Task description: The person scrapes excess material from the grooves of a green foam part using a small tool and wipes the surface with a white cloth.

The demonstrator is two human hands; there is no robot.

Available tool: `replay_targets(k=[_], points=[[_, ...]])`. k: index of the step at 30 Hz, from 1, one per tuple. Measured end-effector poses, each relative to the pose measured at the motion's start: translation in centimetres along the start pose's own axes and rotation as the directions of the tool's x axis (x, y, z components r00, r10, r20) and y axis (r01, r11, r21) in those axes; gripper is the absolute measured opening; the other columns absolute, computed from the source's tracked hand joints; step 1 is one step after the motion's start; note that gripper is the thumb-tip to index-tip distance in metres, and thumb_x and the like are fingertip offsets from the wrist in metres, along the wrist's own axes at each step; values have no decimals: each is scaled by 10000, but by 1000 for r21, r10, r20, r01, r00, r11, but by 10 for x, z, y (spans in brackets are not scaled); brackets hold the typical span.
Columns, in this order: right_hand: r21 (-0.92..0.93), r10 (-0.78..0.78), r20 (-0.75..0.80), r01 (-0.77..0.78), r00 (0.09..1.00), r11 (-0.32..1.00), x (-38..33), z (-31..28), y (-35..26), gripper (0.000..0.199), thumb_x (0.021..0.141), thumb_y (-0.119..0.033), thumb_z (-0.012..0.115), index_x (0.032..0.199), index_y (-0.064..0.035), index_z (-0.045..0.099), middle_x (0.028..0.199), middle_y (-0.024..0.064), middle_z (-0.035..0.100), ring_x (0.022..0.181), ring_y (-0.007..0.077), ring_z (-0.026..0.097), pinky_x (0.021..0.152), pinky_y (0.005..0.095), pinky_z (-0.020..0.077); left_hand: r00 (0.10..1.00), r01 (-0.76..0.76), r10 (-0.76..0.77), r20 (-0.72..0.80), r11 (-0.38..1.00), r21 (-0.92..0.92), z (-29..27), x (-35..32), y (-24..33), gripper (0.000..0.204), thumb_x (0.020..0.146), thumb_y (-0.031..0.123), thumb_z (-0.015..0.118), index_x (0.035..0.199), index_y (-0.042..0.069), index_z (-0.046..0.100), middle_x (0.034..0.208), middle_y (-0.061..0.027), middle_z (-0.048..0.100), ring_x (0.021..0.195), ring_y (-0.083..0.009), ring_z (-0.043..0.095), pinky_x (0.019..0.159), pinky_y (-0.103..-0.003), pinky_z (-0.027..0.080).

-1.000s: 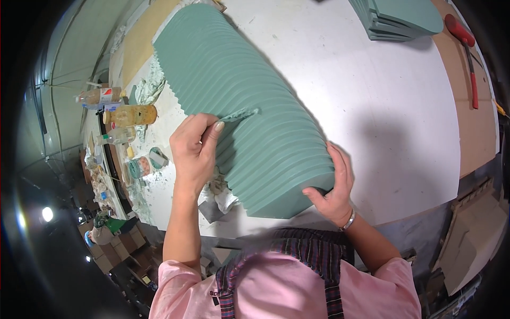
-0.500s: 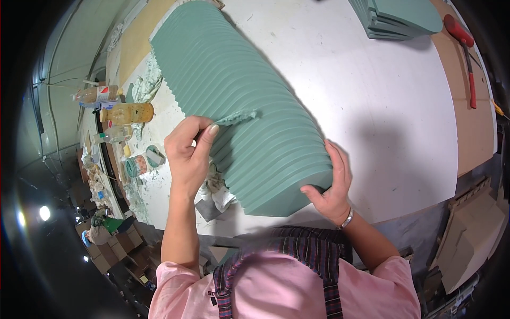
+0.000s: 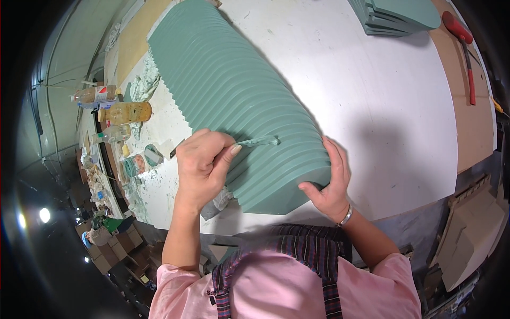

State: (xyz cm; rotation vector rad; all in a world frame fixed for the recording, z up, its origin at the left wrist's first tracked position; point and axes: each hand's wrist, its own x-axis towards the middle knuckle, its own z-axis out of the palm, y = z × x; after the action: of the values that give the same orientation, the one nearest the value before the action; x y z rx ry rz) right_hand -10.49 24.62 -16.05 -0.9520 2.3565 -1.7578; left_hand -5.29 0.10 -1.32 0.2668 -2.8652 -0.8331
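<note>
A long green block (image 3: 228, 69) with many parallel curved ridges lies slantwise on the white table (image 3: 393, 133). My left hand (image 3: 204, 165) is closed, pinching one end of a thin, ragged green strip (image 3: 260, 141) between thumb and fingers. The strip stretches across the ridges near the block's close end; its exact kind is unclear. At that end my right hand (image 3: 332, 181) grips the corner, thumb on the flat end face and fingers along the right side. A crumpled grey-white cloth (image 3: 220, 202) shows partly behind my left wrist.
Several bottles, among them a yellowish one (image 3: 127, 112), and a green-smeared jar (image 3: 135, 166) stand on the left. Green curved panels (image 3: 398, 16) are stacked at the far right. A red-headed mallet (image 3: 458, 27) lies on brown board (image 3: 470, 143). Farther off, a person (image 3: 101, 231) is beside cardboard boxes.
My left hand has moved right and nearer to me, carrying the strip across the ridges toward the block's close end. My right hand stays at the corner.
</note>
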Motion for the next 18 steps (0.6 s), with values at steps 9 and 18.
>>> replay_targets(k=[9,18], points=[[-9,-7,-11,7,1000,1000,2,0,0,939,744,-437,853,1426,53,433,1369,263,533,1213,397,568,1021,456,475,997,-71,74,-32,995,63,2,9,3,111,756,4,746,766,36,641,585,-66,489,552,-232,480,528,-350,384],[-15,-20,-14,20,1000,1000,1,0,1,932,751,-441,846,1426,53,434,1360,272,534,1203,399,572,1011,453,483,998,-56,56,-37,998,15,2,8,2,126,790,43,744,771,-2,628,634,-75,526,581,-215,475,542,-334,361]])
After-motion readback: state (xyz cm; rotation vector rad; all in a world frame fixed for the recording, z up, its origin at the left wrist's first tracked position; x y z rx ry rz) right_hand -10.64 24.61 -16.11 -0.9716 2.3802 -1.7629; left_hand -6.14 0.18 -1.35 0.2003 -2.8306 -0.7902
